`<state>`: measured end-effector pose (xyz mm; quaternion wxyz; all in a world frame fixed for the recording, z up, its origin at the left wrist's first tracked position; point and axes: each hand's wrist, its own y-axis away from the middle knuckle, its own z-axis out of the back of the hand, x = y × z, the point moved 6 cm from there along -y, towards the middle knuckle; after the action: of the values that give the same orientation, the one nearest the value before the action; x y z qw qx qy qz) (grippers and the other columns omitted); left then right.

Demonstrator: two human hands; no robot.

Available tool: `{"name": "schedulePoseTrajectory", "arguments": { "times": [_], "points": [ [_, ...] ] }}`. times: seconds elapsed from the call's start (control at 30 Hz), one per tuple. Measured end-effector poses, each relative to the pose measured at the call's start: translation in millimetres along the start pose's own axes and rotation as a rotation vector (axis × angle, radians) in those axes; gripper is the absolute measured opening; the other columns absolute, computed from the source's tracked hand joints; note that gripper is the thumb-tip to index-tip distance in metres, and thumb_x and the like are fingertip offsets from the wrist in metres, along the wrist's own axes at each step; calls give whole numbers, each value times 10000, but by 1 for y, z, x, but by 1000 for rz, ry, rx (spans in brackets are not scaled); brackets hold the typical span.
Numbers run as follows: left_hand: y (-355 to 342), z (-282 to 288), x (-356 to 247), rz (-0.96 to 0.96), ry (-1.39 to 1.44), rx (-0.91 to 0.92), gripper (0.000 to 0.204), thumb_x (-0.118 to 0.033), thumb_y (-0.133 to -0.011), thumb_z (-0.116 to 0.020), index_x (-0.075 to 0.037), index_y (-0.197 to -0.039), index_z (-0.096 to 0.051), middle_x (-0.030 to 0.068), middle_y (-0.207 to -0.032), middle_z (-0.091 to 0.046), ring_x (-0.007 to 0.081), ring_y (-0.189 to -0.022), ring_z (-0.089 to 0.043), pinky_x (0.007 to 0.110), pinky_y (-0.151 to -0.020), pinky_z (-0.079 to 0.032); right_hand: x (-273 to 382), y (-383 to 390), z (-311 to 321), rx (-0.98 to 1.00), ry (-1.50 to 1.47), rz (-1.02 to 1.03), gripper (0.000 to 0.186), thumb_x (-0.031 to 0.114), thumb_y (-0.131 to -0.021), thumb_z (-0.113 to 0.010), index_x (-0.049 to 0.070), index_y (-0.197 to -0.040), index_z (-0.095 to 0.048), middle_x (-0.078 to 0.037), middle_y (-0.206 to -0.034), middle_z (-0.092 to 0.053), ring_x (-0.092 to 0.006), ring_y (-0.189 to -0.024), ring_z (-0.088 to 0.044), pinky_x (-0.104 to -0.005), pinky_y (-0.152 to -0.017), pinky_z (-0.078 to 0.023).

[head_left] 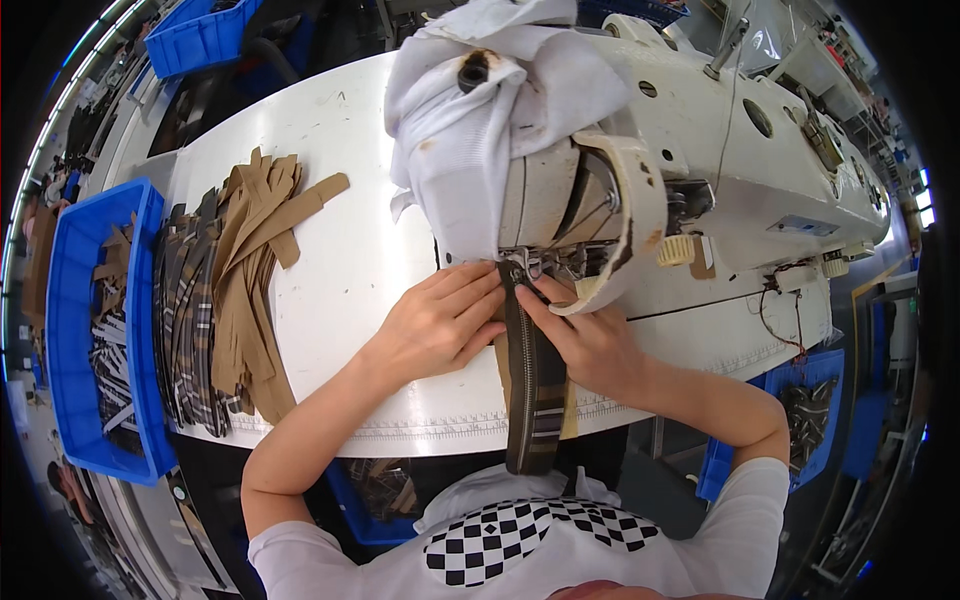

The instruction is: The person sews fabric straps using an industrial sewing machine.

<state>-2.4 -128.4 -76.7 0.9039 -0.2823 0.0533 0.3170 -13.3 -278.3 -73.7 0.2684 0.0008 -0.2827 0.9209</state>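
A dark zipper strip (pixel 530 385) with metal teeth and a striped fabric edge runs from the sewing machine's presser foot (pixel 522 262) toward me. Its near end hangs over the table edge. My left hand (pixel 440 318) lies low on the table, its fingers together and tips gripping the strip's left edge close to the foot. My right hand (pixel 598 348) holds the strip from the other side, index finger along it and thumb hidden. Under the strip, a tan fabric piece (pixel 503 375) shows at the side. The needle is hidden by the machine head.
White cloth (pixel 450 150) wraps the head of the white sewing machine (pixel 745 150). At left lie piles of tan strips (pixel 250 270) and dark striped strips (pixel 187 310), beside a blue bin (pixel 153 330) of scraps. Another blue bin (pixel 832 400) with metal-toned pieces sits at right.
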Motion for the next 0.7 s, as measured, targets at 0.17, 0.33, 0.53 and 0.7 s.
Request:
{"name": "schedulePoseTrajectory", "arguments": {
  "times": [0.17,0.33,0.53,0.7],
  "points": [
    [-2,2,0,61,37,35,320,-146,-736,-735,-26,-971,-555,148,-1114,-617,288,-1025,-615,370,-885,-507,-2,6,-4,12,72,17,422,33,-741,-632,-37,-1157,-637,-183,-1107,-622,-242,-830,-667,-318,-702,-561],
    [-3,-1,1,60,18,39,332,-145,-736,-734,-34,-990,-552,141,-1111,-617,280,-992,-619,364,-846,-504,-9,3,-8,-116,166,57,328,47,-767,-653,-1,-1089,-693,-119,-982,-644,-206,-775,-653,-293,-605,-541],
    [-1,-2,7,87,49,47,343,-137,-728,-733,-33,-997,-549,144,-1121,-619,281,-992,-620,366,-846,-504,-15,0,-15,-75,123,0,314,50,-779,-647,20,-1087,-702,-87,-932,-659,-205,-796,-654,-290,-619,-531],
    [3,2,5,66,38,28,349,-166,-728,-724,-30,-992,-540,148,-1143,-613,292,-1069,-603,380,-909,-491,-12,-4,-14,-50,109,-46,338,74,-760,-642,56,-1090,-712,-72,-1033,-677,-233,-883,-657,-350,-774,-518]
  ]
}}
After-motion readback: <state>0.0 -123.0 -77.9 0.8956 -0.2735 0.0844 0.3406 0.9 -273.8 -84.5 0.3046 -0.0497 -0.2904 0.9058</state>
